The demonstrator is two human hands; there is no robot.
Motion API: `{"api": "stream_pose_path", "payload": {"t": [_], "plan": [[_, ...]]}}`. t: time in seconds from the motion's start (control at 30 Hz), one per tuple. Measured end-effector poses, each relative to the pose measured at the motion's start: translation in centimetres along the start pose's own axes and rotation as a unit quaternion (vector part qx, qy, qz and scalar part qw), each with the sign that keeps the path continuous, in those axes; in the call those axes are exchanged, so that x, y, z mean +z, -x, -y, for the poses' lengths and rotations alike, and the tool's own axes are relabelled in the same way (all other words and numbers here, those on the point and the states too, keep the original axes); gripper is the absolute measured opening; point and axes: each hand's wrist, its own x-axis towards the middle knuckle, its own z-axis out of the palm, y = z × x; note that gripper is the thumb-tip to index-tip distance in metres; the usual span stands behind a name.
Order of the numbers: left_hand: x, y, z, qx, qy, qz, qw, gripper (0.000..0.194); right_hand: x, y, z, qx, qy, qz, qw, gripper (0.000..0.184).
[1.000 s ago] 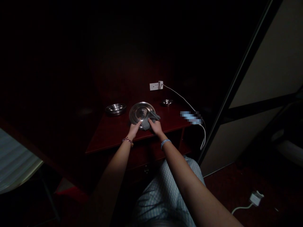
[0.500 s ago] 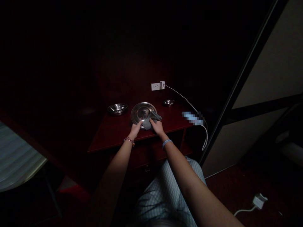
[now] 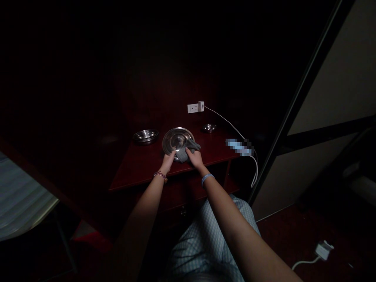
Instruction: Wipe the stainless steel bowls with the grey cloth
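Observation:
A shiny steel plate (image 3: 173, 137) is held tilted above the dark red tabletop (image 3: 132, 172), its inner face towards me. My left hand (image 3: 168, 161) grips the near left part of its rim, thumb over the edge. A grey cloth (image 3: 182, 154) lies bunched against the plate's lower right side. My right hand (image 3: 194, 157) is closed on that cloth at the rim, with the thumb on top. Fingers of both hands are partly hidden behind the plate and cloth.
Stacked steel plates (image 3: 146, 136) stand left on the tabletop, a small steel bowl (image 3: 209, 128) at the back right. A wall socket (image 3: 194, 107) holds a charger, whose white cable (image 3: 225, 119) runs to a blurred-out bluish object (image 3: 239, 147) by the right edge.
Hands, plate and cloth keep almost the same place and pose. The view has shifted very slightly.

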Motion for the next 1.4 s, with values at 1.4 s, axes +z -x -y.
{"api": "stream_pose_path", "payload": {"t": [1.4], "plan": [[-0.05,0.0,0.07,0.009,0.005,0.015,1.0,0.028,0.1,-0.14,-0.41,-0.01,-0.017,-0.006,1.0,0.04]]}}
